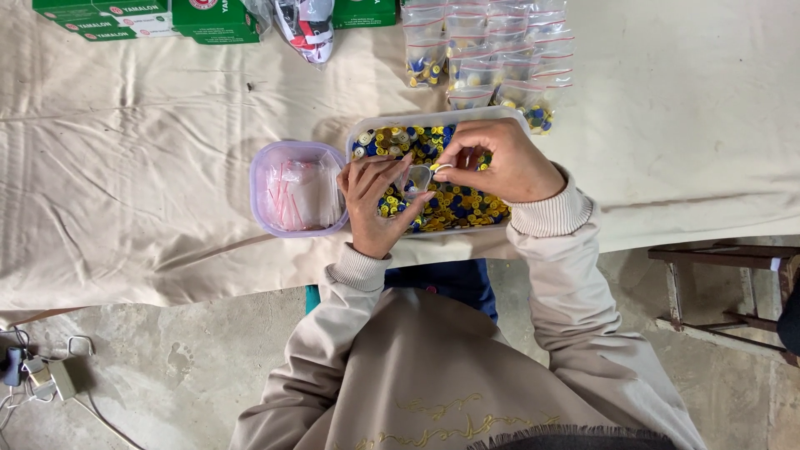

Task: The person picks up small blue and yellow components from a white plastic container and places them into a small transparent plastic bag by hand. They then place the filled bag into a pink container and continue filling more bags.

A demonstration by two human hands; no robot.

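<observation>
We take the clear tray (505, 114) of blue, yellow and white buttons as our landmark on the cloth-covered worktop (125, 167). Above its near half, our left hand (372, 204) pinches a small clear bag (419, 177) between thumb and fingers, while our right hand (500, 162) has its fingers curled together at the bag's mouth; whether they grip a button we cannot tell. Left of the tray, touching it, stands a lilac tub (296, 190) of empty bags. Beyond the tray lie filled bags (487, 50); far to its left, green boxes (167, 18).
</observation>
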